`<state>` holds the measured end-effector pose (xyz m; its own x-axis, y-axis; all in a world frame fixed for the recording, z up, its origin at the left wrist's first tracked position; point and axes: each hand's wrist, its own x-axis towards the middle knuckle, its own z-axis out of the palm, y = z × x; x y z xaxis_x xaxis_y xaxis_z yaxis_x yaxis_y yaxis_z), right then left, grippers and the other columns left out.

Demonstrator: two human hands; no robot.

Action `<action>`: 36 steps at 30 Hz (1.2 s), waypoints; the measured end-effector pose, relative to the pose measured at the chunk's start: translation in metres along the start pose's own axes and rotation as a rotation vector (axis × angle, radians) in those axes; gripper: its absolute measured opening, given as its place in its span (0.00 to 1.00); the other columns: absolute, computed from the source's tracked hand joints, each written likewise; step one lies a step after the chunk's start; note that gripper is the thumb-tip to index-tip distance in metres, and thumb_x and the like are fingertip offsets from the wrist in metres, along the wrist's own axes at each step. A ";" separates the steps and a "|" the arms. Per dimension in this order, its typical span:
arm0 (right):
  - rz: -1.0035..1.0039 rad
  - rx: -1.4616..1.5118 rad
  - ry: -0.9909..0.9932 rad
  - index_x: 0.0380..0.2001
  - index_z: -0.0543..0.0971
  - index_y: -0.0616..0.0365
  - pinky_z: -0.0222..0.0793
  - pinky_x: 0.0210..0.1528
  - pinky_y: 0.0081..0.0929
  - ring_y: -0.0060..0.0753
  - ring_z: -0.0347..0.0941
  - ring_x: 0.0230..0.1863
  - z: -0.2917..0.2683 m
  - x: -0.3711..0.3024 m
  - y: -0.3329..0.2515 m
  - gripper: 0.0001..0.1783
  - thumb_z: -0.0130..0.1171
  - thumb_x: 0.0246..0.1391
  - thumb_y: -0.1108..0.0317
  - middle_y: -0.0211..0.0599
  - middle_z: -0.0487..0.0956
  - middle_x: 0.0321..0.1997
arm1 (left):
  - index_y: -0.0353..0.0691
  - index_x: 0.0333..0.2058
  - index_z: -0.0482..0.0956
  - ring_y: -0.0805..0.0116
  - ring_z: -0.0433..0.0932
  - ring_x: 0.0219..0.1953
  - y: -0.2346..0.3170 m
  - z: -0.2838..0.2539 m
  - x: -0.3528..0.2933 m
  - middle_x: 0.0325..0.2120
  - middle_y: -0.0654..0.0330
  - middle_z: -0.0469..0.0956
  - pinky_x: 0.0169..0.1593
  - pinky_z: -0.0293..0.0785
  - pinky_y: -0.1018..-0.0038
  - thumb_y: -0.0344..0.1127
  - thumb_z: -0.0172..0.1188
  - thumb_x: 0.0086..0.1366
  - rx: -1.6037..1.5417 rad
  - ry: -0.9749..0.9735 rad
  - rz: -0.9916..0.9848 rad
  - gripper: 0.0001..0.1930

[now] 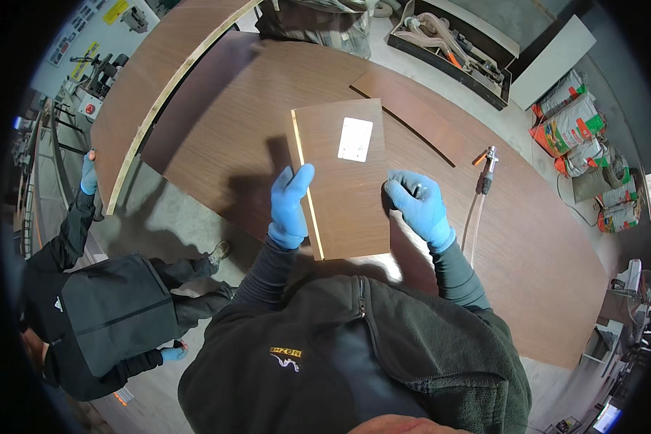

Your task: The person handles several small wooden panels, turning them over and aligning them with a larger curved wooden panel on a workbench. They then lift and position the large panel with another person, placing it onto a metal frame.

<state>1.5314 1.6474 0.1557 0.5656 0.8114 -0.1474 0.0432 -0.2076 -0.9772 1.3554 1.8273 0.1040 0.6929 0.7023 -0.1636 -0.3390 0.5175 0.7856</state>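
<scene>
A brown wood-grain panel [347,195] is held up in front of me, raised off the tabletop, with a white label [355,139] on its face. A pale raw strip runs down its left edge. My left hand [291,206], in a blue glove, is closed on that edge, thumb on the near face. At the opposite edge my right hand [421,206], gloved the same, has its fingers curled in against the panel; its fingertips are partly hidden.
Beneath lies a large brown board [528,253]. On it rest a narrow brown strip panel [412,119] and an air blow gun [489,170] with a clear hose. A co-worker [116,311] at left holds a big curved-looking board [152,65]. Beyond are a black tool box [448,61] and filled bags [571,123].
</scene>
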 end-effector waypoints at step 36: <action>-0.200 -0.130 -0.024 0.54 0.84 0.60 0.75 0.36 0.25 0.21 0.79 0.29 0.011 -0.021 -0.031 0.18 0.53 0.66 0.72 0.38 0.84 0.26 | 0.30 0.55 0.77 0.63 0.84 0.47 0.032 0.007 -0.017 0.47 0.52 0.82 0.53 0.80 0.68 0.41 0.59 0.70 0.058 0.011 0.007 0.22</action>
<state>1.5093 1.6430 0.1871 0.5158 0.8557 0.0423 0.2591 -0.1088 -0.9597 1.3372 1.8291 0.1362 0.6832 0.7115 -0.1644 -0.3060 0.4834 0.8202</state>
